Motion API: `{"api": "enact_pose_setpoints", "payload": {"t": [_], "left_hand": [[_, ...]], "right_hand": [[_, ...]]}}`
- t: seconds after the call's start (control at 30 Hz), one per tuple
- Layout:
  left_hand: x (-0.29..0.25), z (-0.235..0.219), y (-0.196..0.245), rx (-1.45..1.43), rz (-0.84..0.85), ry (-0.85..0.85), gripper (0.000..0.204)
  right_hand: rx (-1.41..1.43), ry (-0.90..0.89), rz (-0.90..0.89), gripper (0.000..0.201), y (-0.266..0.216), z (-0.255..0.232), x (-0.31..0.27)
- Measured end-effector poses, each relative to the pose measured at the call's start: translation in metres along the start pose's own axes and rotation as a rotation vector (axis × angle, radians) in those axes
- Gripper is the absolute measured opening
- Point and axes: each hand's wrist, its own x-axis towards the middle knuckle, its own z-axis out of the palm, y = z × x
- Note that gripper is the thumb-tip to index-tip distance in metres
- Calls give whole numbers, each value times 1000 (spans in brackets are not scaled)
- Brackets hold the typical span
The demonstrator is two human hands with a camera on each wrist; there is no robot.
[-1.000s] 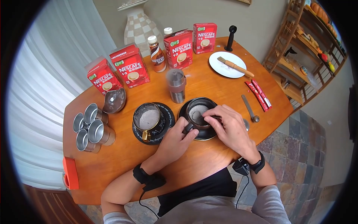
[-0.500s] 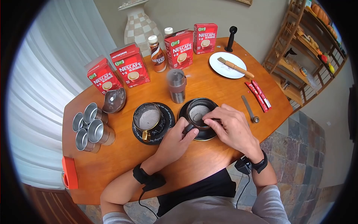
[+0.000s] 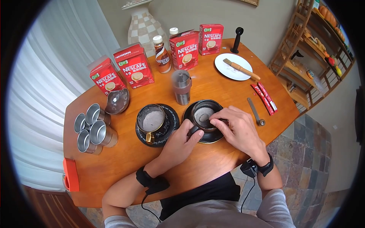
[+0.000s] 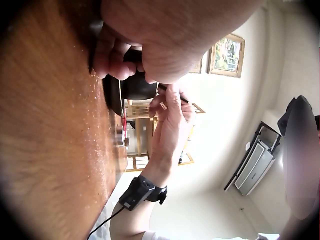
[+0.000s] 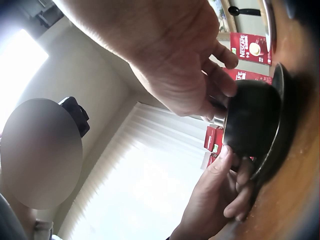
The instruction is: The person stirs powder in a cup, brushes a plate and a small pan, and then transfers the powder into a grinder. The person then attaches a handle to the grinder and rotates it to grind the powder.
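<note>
My left hand [image 3: 181, 140] grips the handle of a black cup [image 5: 252, 117] on a dark saucer [image 3: 209, 137]. Fine greyish powder [image 3: 200, 111] lies in this cup. Over its right rim, my right hand [image 3: 240, 129] pinches a small spoon [image 3: 205, 117], whose bowl sits in the powder; its dark handle [image 4: 183, 99] pokes out past the fingers in the left wrist view. To the left, another black cup [image 3: 153, 107] with a gold handle holds similar powder. It stands on a black saucer [image 3: 170, 114] with white lettering.
A grinder [image 3: 182, 91] stands behind the cups. Metal cups [image 3: 99, 133] and a dark glass bowl [image 3: 117, 102] are at left. Red coffee boxes [image 3: 134, 72] and a bottle [image 3: 162, 60] line the back. Right are a plate [image 3: 232, 76] with a brush, red sachets [image 3: 265, 99] and a measuring spoon [image 3: 255, 111].
The spoon's bowl has shifted slightly within the powder. My left hand keeps its grip on the cup's handle, and both cups stay in place.
</note>
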Motion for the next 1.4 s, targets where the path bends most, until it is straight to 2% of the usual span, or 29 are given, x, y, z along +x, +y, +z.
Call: {"api": "enact_pose_setpoints", "payload": {"t": [1.0,1.17,1.27,1.4], "left_hand": [[-1,0,-2,32,22,-2,27],[0,0,-5,49,23,-2,26],[0,1,-6,34,84,9,26],[0,1,-5,-1,48,-15,23]], "right_hand": [[94,25,52,10,-3,7,-13],[120,-6,53,11,-3,10,-17],[119,-12,54,11,-3,10,-18],[112,-35,70,11,-2,10,-18]]}}
